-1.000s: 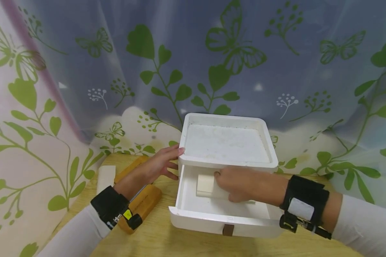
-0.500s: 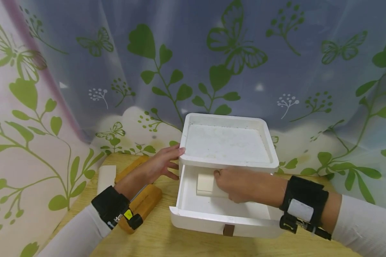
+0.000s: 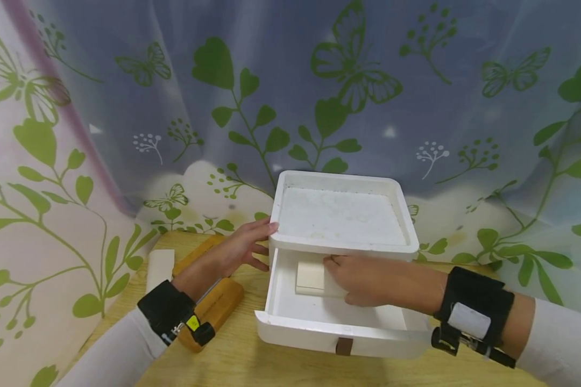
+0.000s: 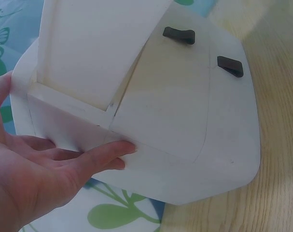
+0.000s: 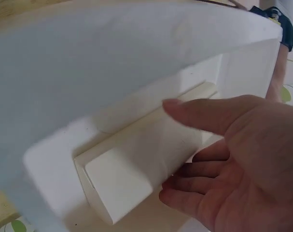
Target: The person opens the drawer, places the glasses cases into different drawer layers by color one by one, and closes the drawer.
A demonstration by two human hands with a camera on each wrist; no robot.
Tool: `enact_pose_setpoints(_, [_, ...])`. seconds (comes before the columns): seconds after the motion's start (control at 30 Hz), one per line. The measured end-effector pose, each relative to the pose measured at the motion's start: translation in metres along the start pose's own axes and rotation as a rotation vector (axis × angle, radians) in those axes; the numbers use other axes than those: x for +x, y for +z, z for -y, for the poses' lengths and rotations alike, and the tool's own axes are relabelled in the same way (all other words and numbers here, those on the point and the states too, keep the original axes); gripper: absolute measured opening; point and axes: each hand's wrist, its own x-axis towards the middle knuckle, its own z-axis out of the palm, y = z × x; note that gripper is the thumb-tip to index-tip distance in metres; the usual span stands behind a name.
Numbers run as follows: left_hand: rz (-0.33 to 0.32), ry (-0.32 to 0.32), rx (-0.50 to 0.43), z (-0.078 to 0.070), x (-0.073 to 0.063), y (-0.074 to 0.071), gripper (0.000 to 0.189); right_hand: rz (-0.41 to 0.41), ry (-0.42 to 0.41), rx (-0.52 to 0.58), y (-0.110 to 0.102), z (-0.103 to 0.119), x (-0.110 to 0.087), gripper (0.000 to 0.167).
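Note:
A white drawer unit point(image 3: 341, 244) stands on the table with its upper drawer point(image 3: 302, 334) pulled out. Inside the drawer lies a cream-coloured case point(image 3: 311, 277) with a flap; its right part is hidden behind my right hand point(image 3: 358, 277). In the right wrist view the case point(image 5: 136, 164) has a wedge-shaped end, and my right hand point(image 5: 238, 159) straddles it, thumb extended over its top, fingers loosely bent along its side. My left hand point(image 3: 249, 244) steadies the unit's left side, thumb at the top rim. Its straight fingers point(image 4: 107, 152) rest against the side wall.
An orange-yellow case point(image 3: 222, 303) lies on the table under my left forearm, beside a flat white piece point(image 3: 160, 266). The unit's top is a shallow tray point(image 3: 339, 215). A leaf-patterned curtain point(image 3: 290, 107) hangs close behind. A brown pull tab point(image 3: 344, 346) marks the drawer front.
The cream case's right end has gone behind my right hand since the first frame. My right wrist has shifted slightly to the right. My left hand and the drawer unit have not moved.

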Motion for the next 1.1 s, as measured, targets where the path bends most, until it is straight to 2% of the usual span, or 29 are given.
enact_pose_setpoints(0.13, [-0.001,0.002,-0.001,0.0,0.0,0.0,0.065,-0.02,0.005,0.073,-0.003,-0.003,-0.007,0.07])
enact_pose_setpoints(0.33, [0.002,0.002,0.004,0.0,0.0,-0.001,0.065,-0.13,-0.022,0.131,-0.006,-0.008,-0.016,0.051])
enact_pose_setpoints(0.6, [0.0,0.0,-0.004,0.0,0.0,-0.001,0.063,-0.297,-0.07,0.215,-0.01,-0.01,-0.042,0.046])
enact_pose_setpoints(0.73, [0.003,0.005,0.002,-0.001,0.001,-0.001,0.063,-0.407,-0.104,0.237,-0.006,-0.007,-0.062,0.041])
enact_pose_setpoints(0.97, [-0.002,0.004,0.0,-0.001,0.001,-0.001,0.065,-0.717,-0.268,0.226,0.013,-0.002,-0.086,0.033])
enact_pose_setpoints(1.1, [-0.001,0.004,-0.01,0.001,-0.001,-0.001,0.066,-0.79,-0.322,0.332,0.026,0.002,-0.094,0.03])
